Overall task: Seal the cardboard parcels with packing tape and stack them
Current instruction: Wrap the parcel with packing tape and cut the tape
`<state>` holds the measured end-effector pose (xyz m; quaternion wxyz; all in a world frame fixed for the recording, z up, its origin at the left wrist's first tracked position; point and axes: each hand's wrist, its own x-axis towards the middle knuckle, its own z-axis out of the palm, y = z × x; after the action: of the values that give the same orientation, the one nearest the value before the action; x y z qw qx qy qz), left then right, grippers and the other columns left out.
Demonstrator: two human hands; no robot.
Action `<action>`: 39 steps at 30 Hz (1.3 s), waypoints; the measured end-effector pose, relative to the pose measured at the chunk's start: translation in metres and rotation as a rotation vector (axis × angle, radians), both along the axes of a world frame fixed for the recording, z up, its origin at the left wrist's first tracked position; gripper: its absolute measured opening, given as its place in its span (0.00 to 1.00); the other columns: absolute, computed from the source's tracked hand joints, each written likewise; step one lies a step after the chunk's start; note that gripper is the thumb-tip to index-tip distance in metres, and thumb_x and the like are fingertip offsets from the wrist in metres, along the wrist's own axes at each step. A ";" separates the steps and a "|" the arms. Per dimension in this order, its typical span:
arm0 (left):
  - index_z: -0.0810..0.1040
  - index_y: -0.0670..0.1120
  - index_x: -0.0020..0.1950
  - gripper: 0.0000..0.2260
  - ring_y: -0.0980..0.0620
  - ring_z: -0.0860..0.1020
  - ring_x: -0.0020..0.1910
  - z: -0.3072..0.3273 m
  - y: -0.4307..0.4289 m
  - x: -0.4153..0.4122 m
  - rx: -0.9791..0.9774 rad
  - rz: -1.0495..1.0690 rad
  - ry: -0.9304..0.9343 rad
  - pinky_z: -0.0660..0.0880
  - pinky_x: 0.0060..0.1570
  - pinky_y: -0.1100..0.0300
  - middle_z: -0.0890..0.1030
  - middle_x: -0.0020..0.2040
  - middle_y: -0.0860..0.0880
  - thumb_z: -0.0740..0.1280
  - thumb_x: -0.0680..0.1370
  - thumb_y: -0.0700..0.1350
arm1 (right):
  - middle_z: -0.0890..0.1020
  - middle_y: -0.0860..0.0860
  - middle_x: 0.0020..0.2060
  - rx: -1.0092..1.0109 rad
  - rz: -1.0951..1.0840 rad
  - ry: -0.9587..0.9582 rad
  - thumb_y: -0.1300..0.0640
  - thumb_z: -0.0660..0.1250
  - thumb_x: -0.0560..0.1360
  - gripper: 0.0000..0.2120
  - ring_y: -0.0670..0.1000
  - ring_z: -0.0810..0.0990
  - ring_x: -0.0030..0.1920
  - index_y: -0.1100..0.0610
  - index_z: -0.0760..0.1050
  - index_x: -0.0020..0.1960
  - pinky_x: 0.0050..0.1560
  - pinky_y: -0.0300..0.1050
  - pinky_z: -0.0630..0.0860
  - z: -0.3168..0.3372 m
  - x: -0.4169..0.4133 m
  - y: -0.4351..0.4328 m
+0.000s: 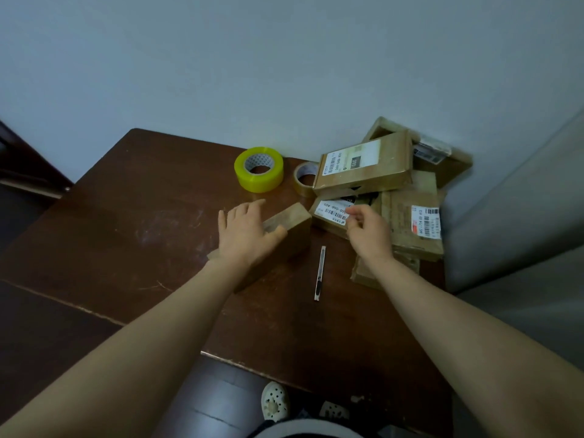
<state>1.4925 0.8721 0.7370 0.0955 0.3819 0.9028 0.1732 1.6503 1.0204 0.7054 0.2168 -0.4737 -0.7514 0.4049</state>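
Note:
A small brown cardboard parcel [292,233] lies in the middle of the dark wooden table [142,216]. My left hand [245,232] rests on its top with fingers spread and the thumb against its near side. My right hand [366,229] hovers with loosely curled fingers over the edge of a pile of labelled parcels [379,184] at the right; it holds nothing that I can see. A yellow roll of packing tape [258,169] and a smaller clear roll [305,183] stand behind the parcel.
A slim utility knife [320,273] lies on the table between my arms. A pale wall runs behind the table. A grey sofa [512,222] stands close at the right. My feet in white shoes [275,403] show below the table's near edge.

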 end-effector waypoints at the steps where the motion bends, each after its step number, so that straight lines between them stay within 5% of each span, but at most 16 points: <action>1: 0.64 0.49 0.73 0.29 0.44 0.64 0.71 0.003 0.004 0.000 0.021 0.016 -0.025 0.52 0.73 0.43 0.70 0.70 0.45 0.64 0.74 0.58 | 0.79 0.51 0.56 0.002 0.004 0.002 0.61 0.60 0.80 0.11 0.51 0.77 0.56 0.55 0.76 0.60 0.57 0.53 0.77 0.002 -0.002 0.003; 7: 0.71 0.47 0.69 0.24 0.44 0.72 0.64 0.012 0.007 -0.024 0.075 0.178 -0.201 0.71 0.62 0.48 0.74 0.65 0.44 0.65 0.75 0.52 | 0.81 0.52 0.53 0.009 0.141 0.044 0.60 0.60 0.80 0.09 0.54 0.80 0.52 0.56 0.77 0.57 0.54 0.56 0.78 0.024 -0.039 0.019; 16: 0.78 0.44 0.60 0.14 0.48 0.77 0.53 -0.010 0.038 -0.097 0.065 0.205 -0.320 0.71 0.48 0.59 0.80 0.57 0.45 0.66 0.75 0.44 | 0.80 0.52 0.57 0.169 0.366 -0.159 0.61 0.59 0.80 0.12 0.53 0.77 0.57 0.56 0.77 0.59 0.59 0.49 0.73 0.033 -0.128 0.053; 19: 0.78 0.44 0.61 0.15 0.47 0.77 0.57 -0.024 0.048 -0.124 0.009 0.156 -0.376 0.69 0.49 0.61 0.80 0.58 0.46 0.66 0.75 0.44 | 0.78 0.54 0.61 0.234 0.491 -0.330 0.60 0.60 0.79 0.14 0.55 0.76 0.61 0.55 0.75 0.63 0.62 0.51 0.71 0.021 -0.171 0.066; 25: 0.79 0.44 0.61 0.14 0.46 0.79 0.54 -0.050 0.056 -0.177 -0.028 0.158 -0.478 0.75 0.53 0.56 0.81 0.56 0.45 0.65 0.75 0.42 | 0.60 0.57 0.75 0.435 0.796 -0.753 0.67 0.62 0.76 0.30 0.57 0.56 0.75 0.57 0.58 0.75 0.72 0.51 0.57 -0.022 -0.241 0.081; 31: 0.76 0.42 0.63 0.16 0.43 0.79 0.53 -0.062 0.058 -0.200 -0.024 0.193 -0.580 0.77 0.54 0.49 0.80 0.55 0.43 0.64 0.76 0.40 | 0.56 0.54 0.77 0.656 0.832 -0.892 0.60 0.63 0.77 0.19 0.56 0.47 0.77 0.53 0.71 0.68 0.75 0.51 0.43 -0.047 -0.271 0.090; 34: 0.75 0.40 0.64 0.16 0.44 0.79 0.53 -0.064 0.057 -0.205 0.019 0.248 -0.620 0.77 0.55 0.52 0.80 0.54 0.42 0.63 0.76 0.38 | 0.64 0.54 0.74 0.578 0.901 -0.887 0.51 0.69 0.75 0.21 0.53 0.51 0.77 0.50 0.71 0.67 0.75 0.53 0.45 -0.045 -0.275 0.089; 39: 0.74 0.38 0.65 0.17 0.43 0.79 0.51 -0.054 0.055 -0.195 0.046 0.292 -0.653 0.76 0.50 0.53 0.79 0.54 0.40 0.63 0.76 0.37 | 0.61 0.58 0.74 0.362 0.889 -0.839 0.49 0.70 0.74 0.24 0.57 0.53 0.76 0.50 0.71 0.68 0.70 0.55 0.63 -0.038 -0.264 0.069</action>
<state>1.2970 0.9272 0.6833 0.3445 0.1756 0.8657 0.3180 1.3860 1.0898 0.6671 -0.2078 -0.1909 -0.9538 0.1028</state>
